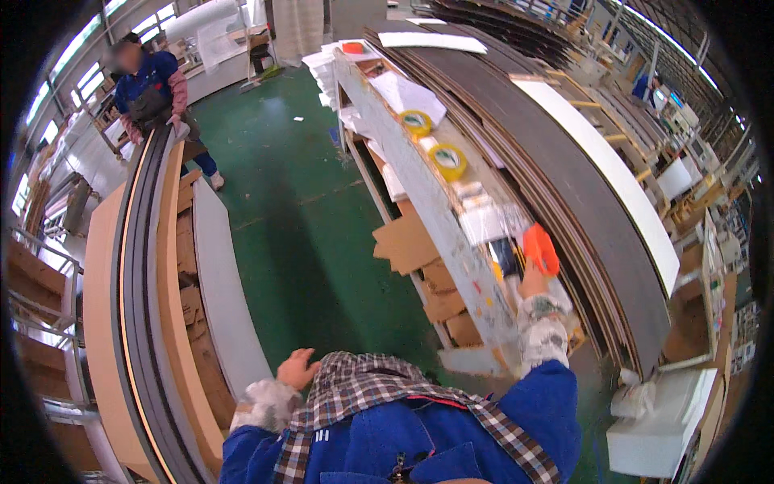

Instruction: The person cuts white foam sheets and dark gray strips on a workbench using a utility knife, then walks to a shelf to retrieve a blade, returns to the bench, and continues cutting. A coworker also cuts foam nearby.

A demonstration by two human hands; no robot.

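Observation:
My right hand (533, 284) reaches onto a narrow workbench (387, 127) and is closed round an orange tape dispenser (541, 249). Part of the grip is hidden by the hand itself. Just beyond it lie small clear-wrapped white packs (481, 223). Two yellow tape rolls, a nearer one (448, 162) and a farther one (416, 123), rest on the bench top. Down at my left side, my left hand (298, 369) is held by my checked apron (367, 373) with its fingers stretched out and nothing in them.
Left of me, long dark strips (145, 234) lie on cardboard (101, 274). A co-worker (153, 89) stands at their far end, hands on them. Dark boards (564, 153) are stacked right of the bench. Cardboard pieces (411, 242) stick out from its lower shelf over the green floor (282, 210).

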